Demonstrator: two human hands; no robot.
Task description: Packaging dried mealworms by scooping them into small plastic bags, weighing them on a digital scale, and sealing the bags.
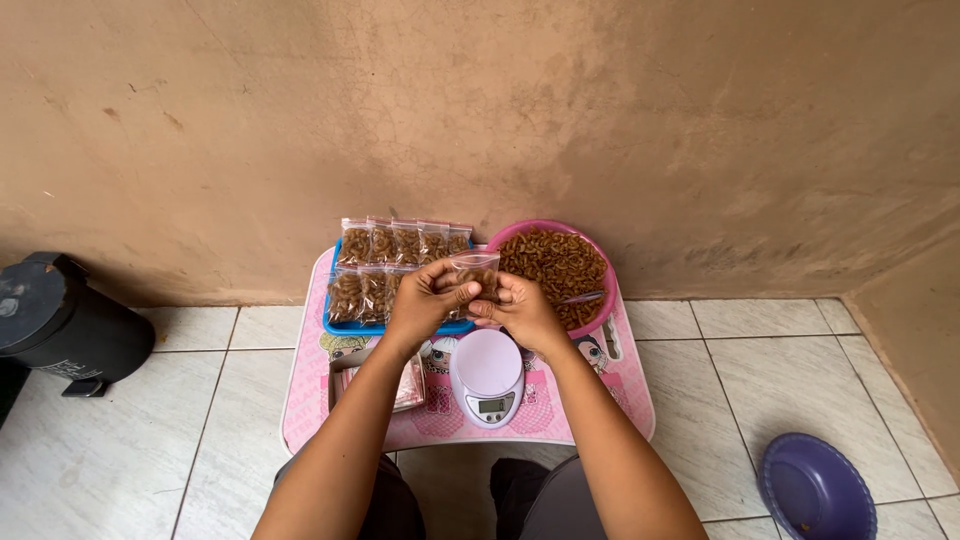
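Both hands hold a small clear plastic bag [477,271] with brown snack pieces in it, above a little pink table [610,400]. My left hand [425,300] pinches the bag's left side, my right hand [520,308] its right side. Just below the hands sits a small white kitchen scale [487,375]. Behind the bag, a pink bowl [560,265] is full of the same brown snack. A blue tray [345,325] at the left holds several filled bags [385,262] in rows.
A stack of bags [410,385] lies on the table under my left forearm. A black bin [60,320] stands on the tiled floor at far left. A purple bowl [815,490] lies on the floor at lower right. A brown wall rises right behind the table.
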